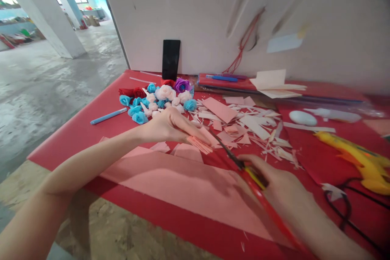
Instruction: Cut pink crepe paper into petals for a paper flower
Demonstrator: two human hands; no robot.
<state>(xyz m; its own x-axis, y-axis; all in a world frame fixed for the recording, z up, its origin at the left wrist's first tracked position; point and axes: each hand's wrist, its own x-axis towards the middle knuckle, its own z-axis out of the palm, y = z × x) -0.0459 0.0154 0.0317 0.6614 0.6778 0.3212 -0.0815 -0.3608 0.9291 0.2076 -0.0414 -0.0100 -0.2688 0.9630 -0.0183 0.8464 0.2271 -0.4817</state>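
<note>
My left hand [176, 126] is closed on a small stack of folded pink paper [199, 144], whose layered edges stick out below the fingers. In my right hand [271, 176] are scissors [254, 183] with red and yellow handles, their blades pointing up and left at the stack. Whether the blades touch the paper I cannot tell. Under both hands lies a long pink paper sheet [170, 183]. Pink and white paper scraps [256, 126] are strewn behind the hands. Blue, white, red and purple paper flowers [166, 93] form a cluster beyond my left hand.
A yellow glue gun [362, 162] with a black cord lies at the right on the red table [76, 130]. Behind it are a white egg-shaped object [302, 118] and a bottle [338, 115]. A black phone [171, 59] leans on the wall; a blue pen [108, 116] lies left.
</note>
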